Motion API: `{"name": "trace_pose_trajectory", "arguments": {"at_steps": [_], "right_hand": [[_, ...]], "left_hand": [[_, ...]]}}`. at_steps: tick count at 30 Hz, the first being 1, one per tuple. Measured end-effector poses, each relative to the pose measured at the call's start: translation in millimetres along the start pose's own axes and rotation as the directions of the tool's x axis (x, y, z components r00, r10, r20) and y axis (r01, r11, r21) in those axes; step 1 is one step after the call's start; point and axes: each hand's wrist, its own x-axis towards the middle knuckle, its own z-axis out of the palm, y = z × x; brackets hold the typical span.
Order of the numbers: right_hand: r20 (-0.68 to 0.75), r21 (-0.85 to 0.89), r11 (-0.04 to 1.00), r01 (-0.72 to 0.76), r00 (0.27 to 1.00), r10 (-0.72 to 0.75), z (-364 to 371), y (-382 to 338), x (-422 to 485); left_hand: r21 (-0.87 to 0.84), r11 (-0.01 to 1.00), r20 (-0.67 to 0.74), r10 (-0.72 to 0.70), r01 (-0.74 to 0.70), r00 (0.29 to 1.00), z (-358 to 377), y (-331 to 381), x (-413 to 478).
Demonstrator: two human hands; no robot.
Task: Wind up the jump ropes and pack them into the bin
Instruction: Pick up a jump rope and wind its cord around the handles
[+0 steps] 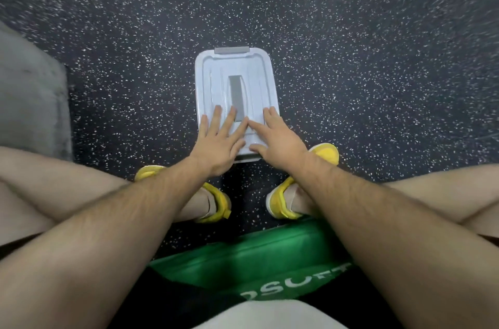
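The pale bin (237, 67) stands on the dark speckled floor (364, 59) in front of me, between my yellow shoes (280, 203), with its lid on, so I cannot see what is inside. My left hand (220, 144) lies flat on the near end of the lid, the fingers straight and a little spread, and it holds nothing. My right hand (278, 139) lies flat just beside it in the same way, also with nothing in it. The fingertips of both reach the grey handle (235, 94) in the middle of the lid. A grey latch (231, 50) is at the far edge. I sit on a green cushion (243, 256).
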Motion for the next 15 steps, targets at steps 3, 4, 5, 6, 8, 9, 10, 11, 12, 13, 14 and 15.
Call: {"name": "trace_pose_trajectory", "arguments": {"at_steps": [3, 4, 5, 6, 8, 9, 10, 11, 12, 13, 14, 15], "right_hand": [[-0.031, -0.038, 0.999, -0.015, 0.999, 0.014, 7, -6, -6], [-0.045, -0.046, 0.999, -0.016, 0.999, 0.014, 9, -8, -8], [-0.055, -0.032, 0.999, -0.023, 0.998, 0.021, 11, -9, -9], [-0.063, -0.006, 0.999, -0.038, 0.997, 0.037, 12, -10, -8], [-0.075, 0.020, 0.999, -0.043, 0.996, 0.044, 19, -11, -5], [-0.080, 0.010, 0.999, -0.041, 0.996, 0.042, 24, -11, -4], [-0.082, -0.024, 0.999, -0.034, 0.996, 0.032, 27, -11, -5], [-0.076, -0.066, 0.998, -0.013, 0.997, 0.008, 29, -9, -7], [-0.064, -0.078, 0.997, 0.014, 0.998, -0.019, 28, -7, -11], [-0.042, -0.076, 0.996, 0.039, 0.998, -0.042, 25, -4, -14], [-0.014, -0.077, 0.995, 0.066, 0.998, -0.067, 21, 0, -17], [0.017, -0.099, 0.992, 0.084, 0.996, -0.083, 17, 4, -19]], "left_hand": [[0.015, 0.999, 0.014, 0.039, -0.039, 0.999, 0, -1, -8], [0.030, 0.999, 0.018, 0.037, -0.038, 0.999, 0, 1, -7], [0.047, 0.998, 0.020, 0.030, -0.031, 0.999, 0, 2, -7], [0.063, 0.998, 0.018, 0.020, -0.021, 1.000, 0, 4, -6], [0.098, 0.995, 0.021, -0.001, -0.001, 1.000, 1, 6, -6], [0.112, 0.994, 0.033, -0.007, 0.003, 0.999, 1, 7, -7], [0.116, 0.993, 0.049, -0.008, 0.002, 0.999, 0, 7, -7], [0.108, 0.994, 0.068, -0.006, -0.002, 0.998, 0, 7, -7], [0.100, 0.995, 0.089, -0.002, -0.007, 0.996, -2, 6, -6], [0.104, 0.994, 0.110, 0.005, -0.016, 0.994, -4, 4, -5], [0.124, 0.992, 0.132, 0.013, -0.030, 0.991, -5, 3, -5], [0.159, 0.986, 0.155, 0.022, -0.047, 0.988, -7, 2, -4]]}}
